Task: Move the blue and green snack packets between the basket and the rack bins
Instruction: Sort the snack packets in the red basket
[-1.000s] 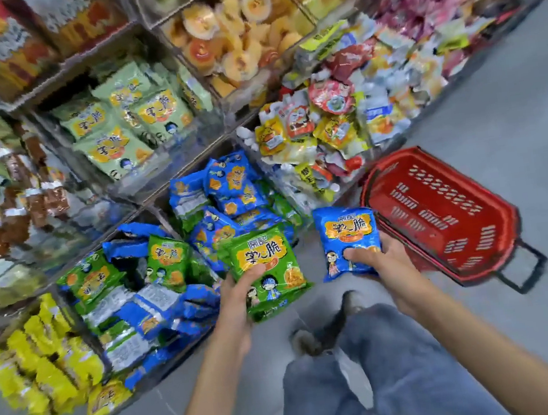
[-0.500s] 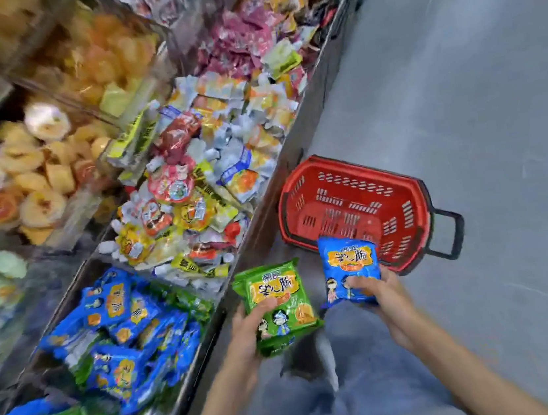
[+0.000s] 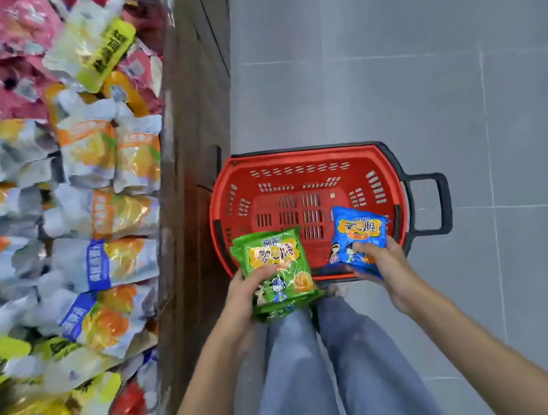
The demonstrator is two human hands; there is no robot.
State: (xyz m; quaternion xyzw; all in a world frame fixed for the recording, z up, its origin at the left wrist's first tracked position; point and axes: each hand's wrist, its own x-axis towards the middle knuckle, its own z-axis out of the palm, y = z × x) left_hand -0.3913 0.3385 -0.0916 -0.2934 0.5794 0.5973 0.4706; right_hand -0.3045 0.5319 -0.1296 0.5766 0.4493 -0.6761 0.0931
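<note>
**Depositing Packets into the Basket**

The left hand (image 3: 241, 292) grips a green packet (image 3: 275, 269); the right hand (image 3: 381, 259) grips one blue packet (image 3: 359, 236). Both hang above the near rim of the empty red basket (image 3: 297, 159). Lower each over the basket floor before release. A second green packet appears stacked beneath.

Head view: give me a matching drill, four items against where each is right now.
Items:
1 green packet
2 blue packet
3 red basket
4 orange-and-white pouches

Places:
A on the grey floor
B in the left hand's grip
C piled in the rack at the left
D in the right hand's grip

Pairs: 1-B, 2-D, 3-A, 4-C
</note>
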